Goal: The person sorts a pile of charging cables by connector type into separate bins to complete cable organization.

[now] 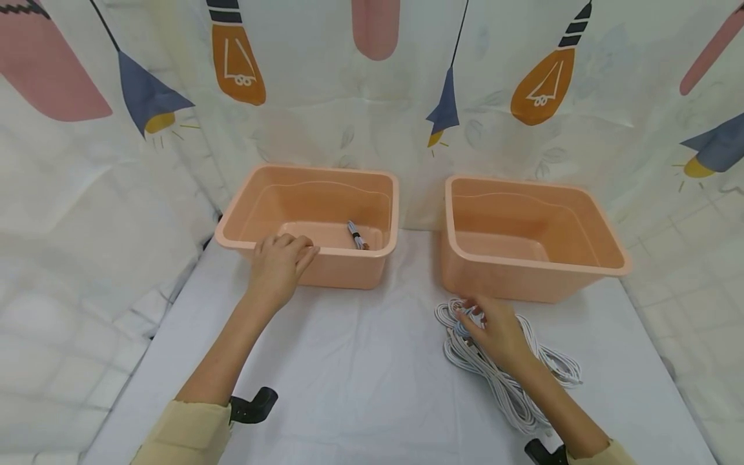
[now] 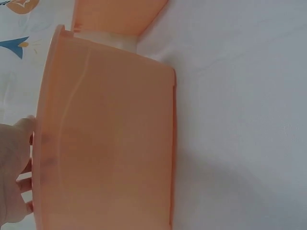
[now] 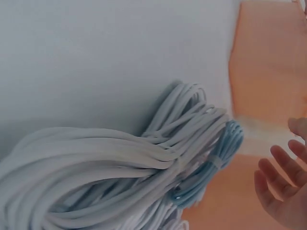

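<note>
My left hand [image 1: 280, 268] rests at the front rim of the left peach plastic bin [image 1: 349, 268]. In the left wrist view its fingertips meet the rim, partly hidden behind it. Inside that bin lies a small grey cable bundle [image 1: 356, 234] with a black tie. My right hand [image 1: 494, 329] hovers over a pile of coiled white cables [image 1: 511, 397] on the table, fingers loosely bent with nothing between them. A small light-blue cable bundle [image 3: 211, 163] lies on the pile, just apart from the fingers in the right wrist view.
A second peach bin [image 1: 535, 278] stands at the right, behind the cables. Both bins sit on a white-covered table [image 1: 360, 387] in front of a curtain [image 1: 372, 116] printed with lamps. Black wrist mounts [image 1: 254, 405] show at the sleeves.
</note>
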### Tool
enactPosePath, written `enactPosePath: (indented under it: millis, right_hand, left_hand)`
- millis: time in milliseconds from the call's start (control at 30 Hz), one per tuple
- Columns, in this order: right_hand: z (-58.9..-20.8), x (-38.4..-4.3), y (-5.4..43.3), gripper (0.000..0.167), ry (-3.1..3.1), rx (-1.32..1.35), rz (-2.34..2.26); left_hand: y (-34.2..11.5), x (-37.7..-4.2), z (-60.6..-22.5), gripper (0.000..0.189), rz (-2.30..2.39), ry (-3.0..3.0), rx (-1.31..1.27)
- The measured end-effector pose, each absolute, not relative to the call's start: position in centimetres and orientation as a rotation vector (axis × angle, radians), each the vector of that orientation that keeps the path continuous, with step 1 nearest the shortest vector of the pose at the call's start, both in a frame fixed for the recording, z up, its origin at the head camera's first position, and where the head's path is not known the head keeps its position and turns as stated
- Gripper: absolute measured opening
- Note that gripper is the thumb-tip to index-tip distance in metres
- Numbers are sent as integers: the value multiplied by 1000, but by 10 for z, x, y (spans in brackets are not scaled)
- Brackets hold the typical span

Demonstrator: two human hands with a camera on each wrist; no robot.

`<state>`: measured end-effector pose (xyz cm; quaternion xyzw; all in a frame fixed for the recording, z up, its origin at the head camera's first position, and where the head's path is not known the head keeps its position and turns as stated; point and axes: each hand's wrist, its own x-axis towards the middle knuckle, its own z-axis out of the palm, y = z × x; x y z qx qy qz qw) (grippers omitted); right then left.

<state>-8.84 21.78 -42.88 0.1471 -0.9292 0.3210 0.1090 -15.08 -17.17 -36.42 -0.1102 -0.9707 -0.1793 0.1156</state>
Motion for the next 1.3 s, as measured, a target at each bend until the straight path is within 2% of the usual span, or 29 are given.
enactPosePath:
  millis: [267,733,1300]
  right_hand:
    - [-443,-80,226,36,-2748,441,883]
    - [-465,-77,241,44,-2741,488,874]
    - [-473,-80,249,39,-2750,520,937]
  left_hand:
    - [-171,-151,-365,28,-536,-2832,-318]
    - [-171,-151,-365,27,-524,-2845,-306]
    - [-171,-151,-363,28,-518,-2878,-299]
